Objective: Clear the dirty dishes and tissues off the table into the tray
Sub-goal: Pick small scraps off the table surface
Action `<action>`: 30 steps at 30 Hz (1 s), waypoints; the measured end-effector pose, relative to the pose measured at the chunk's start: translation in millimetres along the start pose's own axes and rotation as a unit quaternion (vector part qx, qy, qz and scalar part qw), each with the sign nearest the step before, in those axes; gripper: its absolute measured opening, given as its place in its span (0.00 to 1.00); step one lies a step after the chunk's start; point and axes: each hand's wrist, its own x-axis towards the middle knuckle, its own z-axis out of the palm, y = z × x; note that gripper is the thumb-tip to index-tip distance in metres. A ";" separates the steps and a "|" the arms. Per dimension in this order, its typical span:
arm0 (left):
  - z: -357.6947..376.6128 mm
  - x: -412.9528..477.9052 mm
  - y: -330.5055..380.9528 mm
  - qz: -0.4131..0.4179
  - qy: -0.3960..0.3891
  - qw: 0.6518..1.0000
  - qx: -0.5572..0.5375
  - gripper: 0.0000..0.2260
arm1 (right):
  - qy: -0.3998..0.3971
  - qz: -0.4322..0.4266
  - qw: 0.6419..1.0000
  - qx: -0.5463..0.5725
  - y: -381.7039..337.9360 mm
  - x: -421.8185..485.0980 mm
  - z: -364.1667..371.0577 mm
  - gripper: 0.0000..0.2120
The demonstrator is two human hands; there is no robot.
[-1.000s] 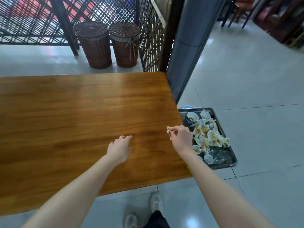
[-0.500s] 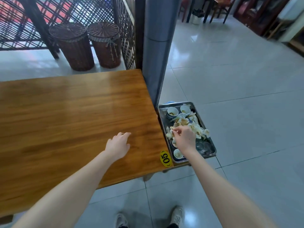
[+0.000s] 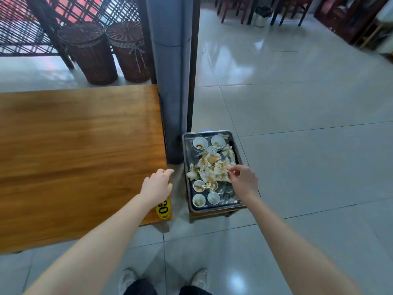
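Quick tally: one tray, one table, two grips.

One metal tray [image 3: 212, 207], and in it six small bowls [image 3: 200, 143] I can count for sure, two at the far end and four at the near end. There's also one heap of tissues [image 3: 212, 169], too crumpled to number. One table [image 3: 74, 145], one yellow tag [image 3: 163, 208]. Two wicker baskets [image 3: 91, 54]. My left grip [image 3: 156, 185] and my right grip [image 3: 242, 180] make two. Two shoes [image 3: 126, 279] below.

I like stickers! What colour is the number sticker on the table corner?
The number sticker is yellow with black digits; head view shows it.
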 end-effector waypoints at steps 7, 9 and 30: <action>14.6 15.6 39.6 0.010 -0.019 0.999 -0.030 0.22 | -0.041 0.013 0.999 -0.024 34.0 18.4 3.0 0.06; 15.8 25.3 40.7 0.000 -0.018 0.999 -0.027 0.22 | -0.052 0.025 0.998 -0.021 39.7 26.4 8.3 0.06; 22.4 153.2 105.1 0.007 -0.092 0.995 -0.028 0.22 | -0.058 0.079 0.995 -0.014 77.7 126.7 -17.9 0.08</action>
